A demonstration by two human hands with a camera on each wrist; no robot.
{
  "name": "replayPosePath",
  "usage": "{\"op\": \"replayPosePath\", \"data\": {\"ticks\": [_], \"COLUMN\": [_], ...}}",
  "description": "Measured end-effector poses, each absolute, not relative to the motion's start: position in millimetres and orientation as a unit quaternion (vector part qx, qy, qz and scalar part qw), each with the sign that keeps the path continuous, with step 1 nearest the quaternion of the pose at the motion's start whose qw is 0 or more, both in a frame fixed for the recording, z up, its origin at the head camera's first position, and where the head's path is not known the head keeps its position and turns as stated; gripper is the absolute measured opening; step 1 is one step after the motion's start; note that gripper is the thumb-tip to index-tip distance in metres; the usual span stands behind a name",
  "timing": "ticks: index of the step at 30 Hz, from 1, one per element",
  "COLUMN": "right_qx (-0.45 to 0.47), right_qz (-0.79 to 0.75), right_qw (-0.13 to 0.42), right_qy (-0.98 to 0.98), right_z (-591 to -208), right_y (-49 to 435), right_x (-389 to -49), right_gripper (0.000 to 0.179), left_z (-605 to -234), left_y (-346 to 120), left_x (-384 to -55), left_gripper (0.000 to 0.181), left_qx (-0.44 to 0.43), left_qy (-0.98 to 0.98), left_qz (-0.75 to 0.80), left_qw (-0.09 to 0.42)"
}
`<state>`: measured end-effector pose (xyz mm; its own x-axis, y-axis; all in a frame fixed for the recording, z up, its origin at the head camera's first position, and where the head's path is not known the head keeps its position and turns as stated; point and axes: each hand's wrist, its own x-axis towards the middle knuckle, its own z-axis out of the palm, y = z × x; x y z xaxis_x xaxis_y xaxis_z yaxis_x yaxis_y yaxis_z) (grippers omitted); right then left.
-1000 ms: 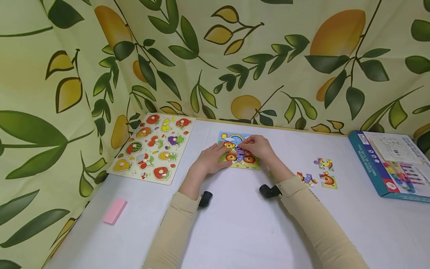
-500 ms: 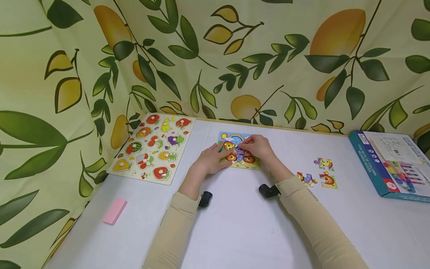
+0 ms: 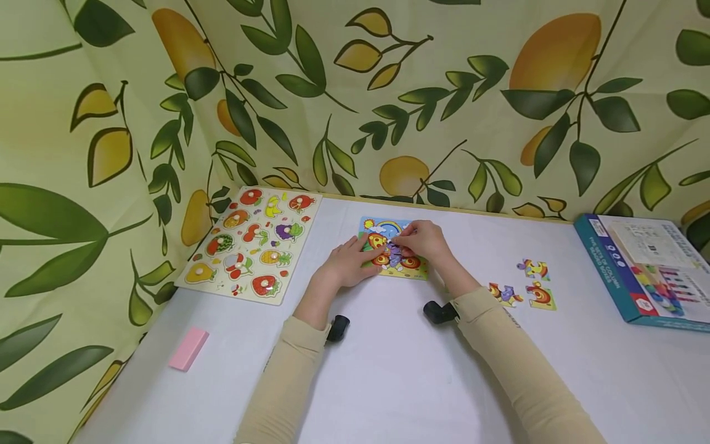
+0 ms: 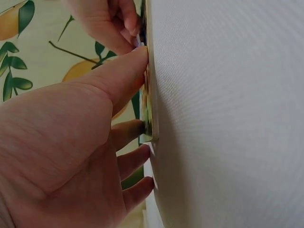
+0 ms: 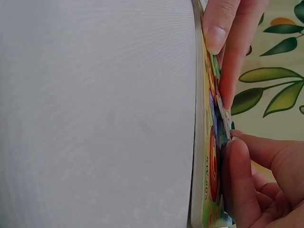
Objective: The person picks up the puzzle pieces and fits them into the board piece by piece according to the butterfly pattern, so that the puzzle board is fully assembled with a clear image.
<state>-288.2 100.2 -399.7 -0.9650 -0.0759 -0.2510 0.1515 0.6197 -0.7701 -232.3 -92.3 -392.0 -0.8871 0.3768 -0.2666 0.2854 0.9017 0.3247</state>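
While the left hand (image 3: pixel 346 264), fingers spread, rests on the puzzle board (image 3: pixel 409 275), the right hand (image 3: pixel 427 240) pinches a puzzle piece (image 5: pixel 225 118).

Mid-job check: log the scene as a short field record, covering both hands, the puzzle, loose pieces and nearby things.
left hand: rests on the puzzle board, fingers spread
right hand: pinches a puzzle piece between thumb and finger
held piece: at the board, tilted; fit not clear
loose pieces: three in view, right of the board
left side: fruit board, pink block nearer the person
right side: blue-edged box
surface: white table
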Motion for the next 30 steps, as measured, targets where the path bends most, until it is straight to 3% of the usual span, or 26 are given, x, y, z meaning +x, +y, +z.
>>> {"op": "replayPosePath", "data": {"ticks": [30], "right_qx": [0.000], "right_qz": [-0.425], "right_qw": [0.114], "right_qy": [0.898], "right_z": [-405.6], "right_y": [97.2], "right_x": [-291.8], "right_gripper": [0.024], "left_z": [-389.6], "left_y": [-92.1], "left_x": [-231.2], "left_gripper": [0.054], "left_qx": [0.171], "left_qy": [0.962], "left_qz": [0.138], "left_qw": [0.164]}}
